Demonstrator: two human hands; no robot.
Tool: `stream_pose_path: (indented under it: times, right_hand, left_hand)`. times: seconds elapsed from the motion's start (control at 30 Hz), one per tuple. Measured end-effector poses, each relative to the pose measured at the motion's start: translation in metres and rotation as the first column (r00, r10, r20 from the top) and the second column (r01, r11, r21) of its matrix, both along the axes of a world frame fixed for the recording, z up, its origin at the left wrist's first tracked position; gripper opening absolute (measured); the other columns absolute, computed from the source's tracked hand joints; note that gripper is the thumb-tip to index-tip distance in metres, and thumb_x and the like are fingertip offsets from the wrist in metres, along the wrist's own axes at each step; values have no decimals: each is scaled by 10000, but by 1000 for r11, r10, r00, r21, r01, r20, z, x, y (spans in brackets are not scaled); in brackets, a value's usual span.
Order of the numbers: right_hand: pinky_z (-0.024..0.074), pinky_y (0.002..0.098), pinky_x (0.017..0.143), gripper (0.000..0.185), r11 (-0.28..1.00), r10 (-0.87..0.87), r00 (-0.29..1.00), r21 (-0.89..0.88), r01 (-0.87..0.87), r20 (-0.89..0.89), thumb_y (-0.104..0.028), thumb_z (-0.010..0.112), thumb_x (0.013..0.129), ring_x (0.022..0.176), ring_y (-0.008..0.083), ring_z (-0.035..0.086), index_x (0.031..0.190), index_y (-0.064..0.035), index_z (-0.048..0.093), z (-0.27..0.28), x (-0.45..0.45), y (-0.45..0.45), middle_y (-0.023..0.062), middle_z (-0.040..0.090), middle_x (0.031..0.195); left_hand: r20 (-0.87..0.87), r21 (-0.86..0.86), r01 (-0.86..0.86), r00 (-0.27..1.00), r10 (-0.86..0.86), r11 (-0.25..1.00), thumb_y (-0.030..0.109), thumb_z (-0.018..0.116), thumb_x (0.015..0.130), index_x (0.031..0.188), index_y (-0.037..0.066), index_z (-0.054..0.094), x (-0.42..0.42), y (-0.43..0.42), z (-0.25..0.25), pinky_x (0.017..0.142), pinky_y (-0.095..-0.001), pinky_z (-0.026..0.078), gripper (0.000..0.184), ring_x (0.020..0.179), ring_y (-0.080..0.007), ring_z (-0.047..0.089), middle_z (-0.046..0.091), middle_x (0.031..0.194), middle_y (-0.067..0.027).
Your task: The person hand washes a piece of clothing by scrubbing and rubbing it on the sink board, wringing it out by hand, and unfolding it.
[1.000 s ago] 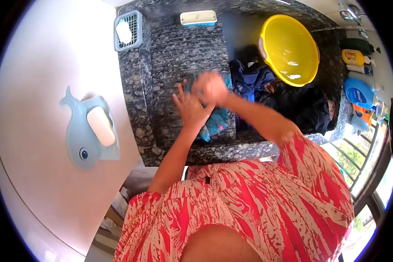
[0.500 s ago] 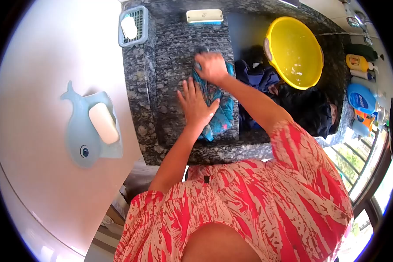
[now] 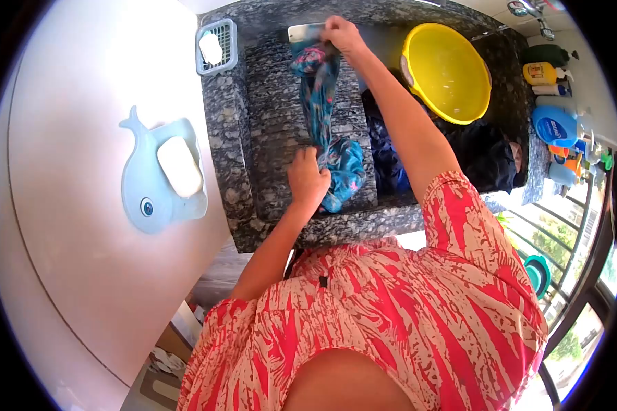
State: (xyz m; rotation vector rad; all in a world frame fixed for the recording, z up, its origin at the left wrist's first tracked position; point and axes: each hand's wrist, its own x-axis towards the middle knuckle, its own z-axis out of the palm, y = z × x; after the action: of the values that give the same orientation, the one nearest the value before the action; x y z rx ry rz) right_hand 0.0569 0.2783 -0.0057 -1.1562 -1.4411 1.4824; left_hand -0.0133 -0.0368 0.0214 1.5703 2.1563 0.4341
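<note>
A wet blue patterned cloth point(image 3: 317, 103) is stretched lengthwise over the ridged dark stone slab point(image 3: 274, 103), its lower part bunched near the front edge. My left hand point(image 3: 308, 179) is closed on the cloth's left side, just above the bunched part. Farther back, my right hand point(image 3: 344, 35) pinches the far end of the cloth, which is lifted and partly blurred. Behind that end, the cream-backed brush point(image 3: 301, 33) is partly covered by cloth and hand.
Right of the slab, a yellow basin point(image 3: 449, 75) stands in the sink above dark clothes point(image 3: 487, 157). Bottles point(image 3: 554, 125) line the right edge. A basket point(image 3: 226, 58) with soap is at the back left; a whale-shaped soap holder point(image 3: 144, 178) is on the left wall.
My right hand has moved back toward the brush, drawing out the cloth's far end. My left hand, flat and spread before, has closed on the cloth. The view has shifted slightly.
</note>
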Motion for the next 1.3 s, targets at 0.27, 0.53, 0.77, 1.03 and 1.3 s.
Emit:
stream_pose_path:
  times: [0.27, 0.53, 0.77, 1.03, 1.3]
  right_hand:
    - [295, 647, 999, 483, 854, -73, 637, 378, -358, 768, -492, 676, 757, 1270, 341, 438, 1185, -269, 645, -36, -20, -87, 105, 523, 1335]
    - [483, 465, 777, 287, 716, 260, 867, 517, -469, 426, -298, 740, 641, 922, 330, 589, 863, -151, 634, -1, 30, -214, 126, 606, 950]
    - [374, 498, 902, 265, 723, -260, 746, 636, -270, 613, -321, 679, 774, 1060, 276, 518, 976, -152, 647, -63, -36, -96, 53, 590, 1047]
    - [490, 468, 745, 253, 643, 194, 862, 603, -472, 469, -328, 637, 769, 880, 295, 598, 911, -120, 662, -37, 21, -187, 88, 636, 871]
    - [407, 508, 879, 295, 852, -198, 732, 484, -200, 652, -337, 678, 778, 1051, 291, 532, 983, -126, 654, -37, -20, -141, 51, 599, 1091]
  left_hand:
    - [-133, -281, 12, 990, -51, 959, 659, 561, 816, 1459, -18, 276, -23, 51, -9, 1105, -606, 167, 976, 1408, -426, 187, 248, 1510, -239]
    - [-236, -312, 256, 912, -335, 915, 727, 513, 806, 1494, -51, 122, -32, 51, -58, 1121, -600, -48, 1109, 1450, -377, -127, -34, 1582, -203]
    - [-85, -321, 205, 966, -244, 925, 707, 466, 842, 1352, -200, 336, -23, 63, -34, 1121, -581, -77, 1048, 1456, -359, -104, 7, 1572, -230]
    - [-213, -202, 264, 928, -305, 943, 641, 548, 822, 1505, 53, 215, -30, 63, -55, 1118, -616, -28, 961, 1462, -364, -44, 73, 1588, -147]
    - [-145, -348, 189, 957, -252, 918, 602, 555, 832, 1490, 13, 224, -20, 81, -32, 1125, -598, -45, 943, 1457, -373, -43, 101, 1566, -193]
